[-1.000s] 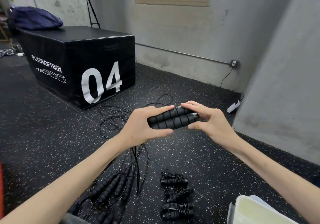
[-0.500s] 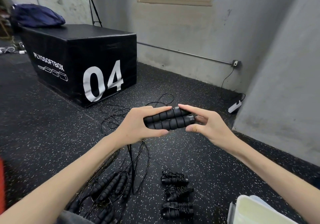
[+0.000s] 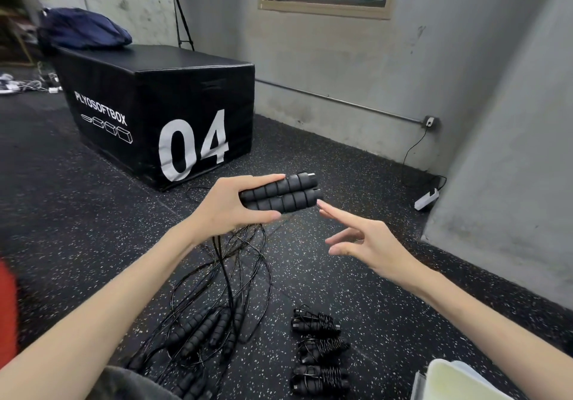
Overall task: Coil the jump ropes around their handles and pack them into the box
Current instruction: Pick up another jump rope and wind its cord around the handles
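My left hand (image 3: 229, 207) grips two black foam jump-rope handles (image 3: 285, 193) held side by side, level, above the floor. Their thin black rope (image 3: 223, 263) hangs from under my palm down to the floor. My right hand (image 3: 366, 244) is off the handles, just below and right of their ends, fingers loosely extended and holding nothing. Three coiled ropes (image 3: 319, 353) lie in a column on the floor in front of me. A tangle of uncoiled ropes with handles (image 3: 201, 331) lies to their left. The pale box (image 3: 459, 381) shows at the bottom right corner.
A black plyo box marked 04 (image 3: 161, 114) stands on the speckled rubber floor at the back left, a dark blue bag (image 3: 83, 30) on top. Grey walls close the right side. A white power strip (image 3: 426, 199) lies by the wall.
My right hand has let go of the handle ends and dropped down to the right. My left hand keeps the two handles and has shifted slightly left.
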